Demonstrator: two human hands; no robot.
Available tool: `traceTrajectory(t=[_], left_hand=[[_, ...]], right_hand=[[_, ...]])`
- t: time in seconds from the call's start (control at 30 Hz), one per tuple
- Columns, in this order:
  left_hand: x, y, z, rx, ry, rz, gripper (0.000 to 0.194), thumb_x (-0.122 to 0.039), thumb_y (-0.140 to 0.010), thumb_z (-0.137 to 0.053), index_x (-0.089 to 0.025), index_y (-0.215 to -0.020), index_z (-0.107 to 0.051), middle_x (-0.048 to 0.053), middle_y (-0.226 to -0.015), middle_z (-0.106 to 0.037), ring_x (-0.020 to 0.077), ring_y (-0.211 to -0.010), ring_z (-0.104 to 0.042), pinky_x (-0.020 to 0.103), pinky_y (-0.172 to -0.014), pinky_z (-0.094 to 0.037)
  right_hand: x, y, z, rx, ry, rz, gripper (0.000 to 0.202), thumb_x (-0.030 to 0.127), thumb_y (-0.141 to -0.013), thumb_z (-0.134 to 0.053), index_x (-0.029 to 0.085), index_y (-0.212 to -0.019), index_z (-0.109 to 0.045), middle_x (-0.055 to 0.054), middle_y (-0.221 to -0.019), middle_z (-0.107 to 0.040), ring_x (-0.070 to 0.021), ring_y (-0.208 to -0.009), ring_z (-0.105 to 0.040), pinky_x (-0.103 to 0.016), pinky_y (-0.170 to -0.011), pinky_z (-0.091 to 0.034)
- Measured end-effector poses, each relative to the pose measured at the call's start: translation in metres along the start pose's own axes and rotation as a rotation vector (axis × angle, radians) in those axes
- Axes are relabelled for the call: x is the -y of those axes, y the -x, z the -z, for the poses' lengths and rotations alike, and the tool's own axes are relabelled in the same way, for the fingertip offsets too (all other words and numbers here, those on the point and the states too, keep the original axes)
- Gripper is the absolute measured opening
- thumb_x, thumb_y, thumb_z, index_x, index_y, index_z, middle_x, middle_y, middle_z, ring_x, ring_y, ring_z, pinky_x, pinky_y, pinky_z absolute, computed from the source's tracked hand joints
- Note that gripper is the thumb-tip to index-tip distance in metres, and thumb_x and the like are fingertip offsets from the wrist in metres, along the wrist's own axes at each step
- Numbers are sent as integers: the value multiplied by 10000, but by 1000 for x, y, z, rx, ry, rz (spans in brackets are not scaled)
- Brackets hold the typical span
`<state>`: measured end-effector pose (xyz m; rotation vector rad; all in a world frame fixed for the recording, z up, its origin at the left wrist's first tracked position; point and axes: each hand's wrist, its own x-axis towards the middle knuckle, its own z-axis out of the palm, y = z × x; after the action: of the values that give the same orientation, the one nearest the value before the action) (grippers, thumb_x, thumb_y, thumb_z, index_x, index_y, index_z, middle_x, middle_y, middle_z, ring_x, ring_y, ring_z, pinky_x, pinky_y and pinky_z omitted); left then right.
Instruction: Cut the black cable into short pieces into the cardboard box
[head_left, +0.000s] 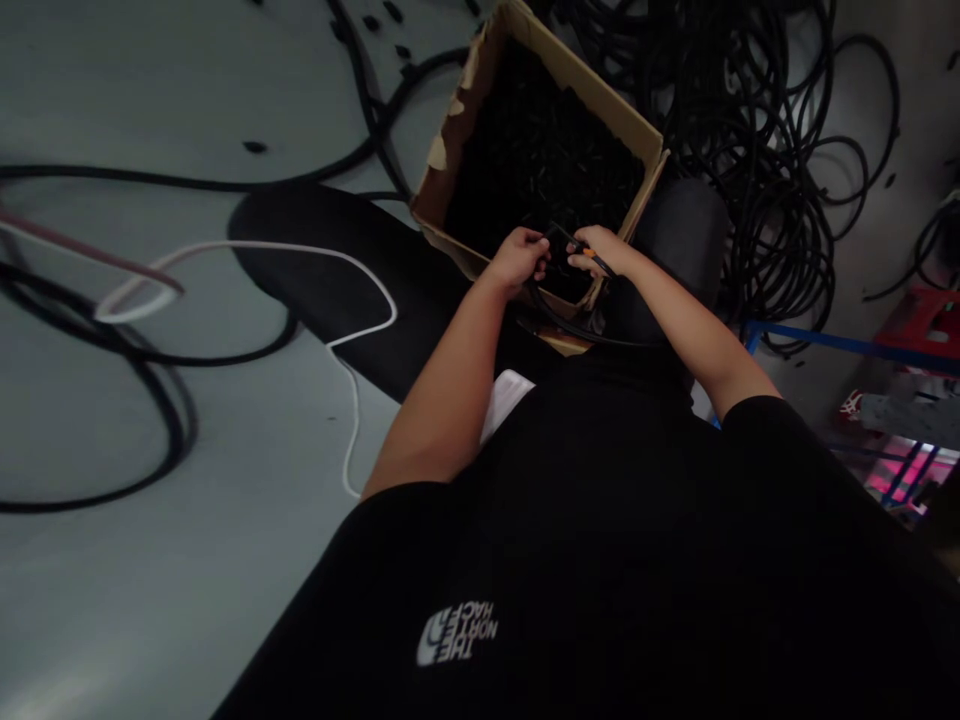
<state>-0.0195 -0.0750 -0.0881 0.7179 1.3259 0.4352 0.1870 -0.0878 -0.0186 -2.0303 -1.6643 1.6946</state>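
My left hand (519, 258) is closed in a pinch over the near edge of a cardboard box (442, 215). It appears to grip a black cable (574, 330), which curves below the hands toward my lap; the part between the fingers is hard to make out. Close by on the right, my right hand (598, 248) is wrapped around a small hand tool (590, 254) with orange and black handles. The tool's dark front end points toward my left fingertips. Many small black pieces (540, 130) fill the box, too dark to name.
Black cable (780, 200) lies in a big tangled heap right of the box. More thick black cable (180, 183) loops across the grey floor on the left. A white cord (300, 246) crosses my leg. Blue metal frame (825, 338) and red crate (926, 320) stand at right.
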Motion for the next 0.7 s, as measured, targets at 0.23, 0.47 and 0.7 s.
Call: traceTrajectory(t=[0.23,0.47,0.7], left_hand=[[-10,3,9,-15,248,-138,346,-309,-1112,-981,-227,-1028,-656,41,-910,-761,186,-803,-739,274,-744,-576],[-27,3,13,-348,408,-264,578,-337,-1059,-1080,-302,-1119,-506,-62,-923,-756,133,-862,-780,209,-836,-620],[-52,11,8,-557,475,-221,405,-27,-1268,-704,-288,-1121,-431,-93,-931,-685,79,-765,-677,194,-860,-554]], right_hand=[[4,0,4,-54,-202,2,272,-1,-1185,-769,208,-1086,-626,83,-852,-648,-84,-632,-647,-168,-599,-509],[-4,73,-23,280,-466,-12,197,181,-1201,-848,200,-1109,-675,6,-913,-793,-133,-703,-761,-196,-616,-616],[-39,262,73,302,-175,143,420,598,-1103,-906,220,-1202,-755,-26,-899,-806,-183,-757,-782,-249,-655,-623]])
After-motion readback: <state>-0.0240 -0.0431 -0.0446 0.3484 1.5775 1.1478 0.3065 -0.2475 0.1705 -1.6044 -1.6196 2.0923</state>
